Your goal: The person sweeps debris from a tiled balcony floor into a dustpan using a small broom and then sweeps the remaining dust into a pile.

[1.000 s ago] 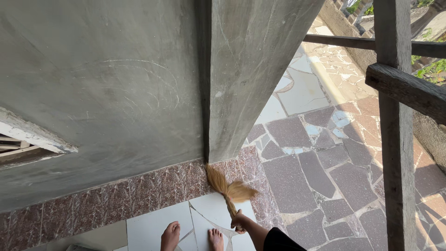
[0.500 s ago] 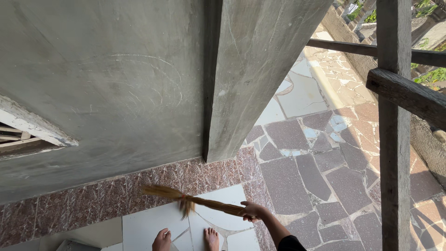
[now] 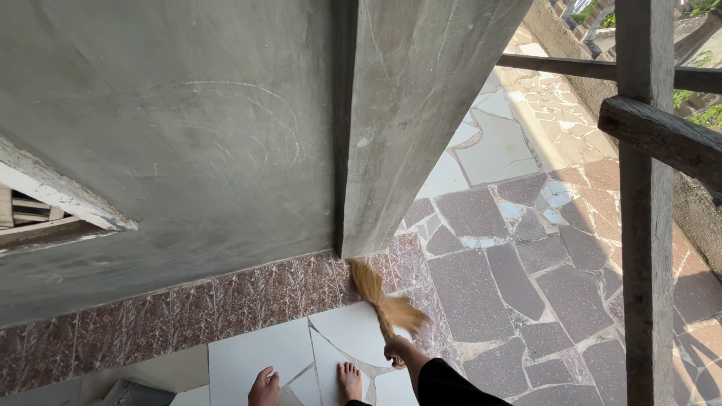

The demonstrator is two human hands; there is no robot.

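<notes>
Grey concrete wall (image 3: 173, 150) w/ mosaic stone floor (image 3: 519, 278) below: right hand (image 3: 396, 351) fist closed round straw hand broom (image 3: 382, 301), bristles just beyond grip at wall base by pillar (image 3: 406, 113); no debris visible, so progress unclear; left hand unseen.

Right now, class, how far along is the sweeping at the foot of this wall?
Done: the white tiles by the bare feet show no visible debris. In hand: the right hand holds the straw broom, bristles at the pillar's base. Left: the reddish mosaic paving; any dust there is too fine to see.
</notes>
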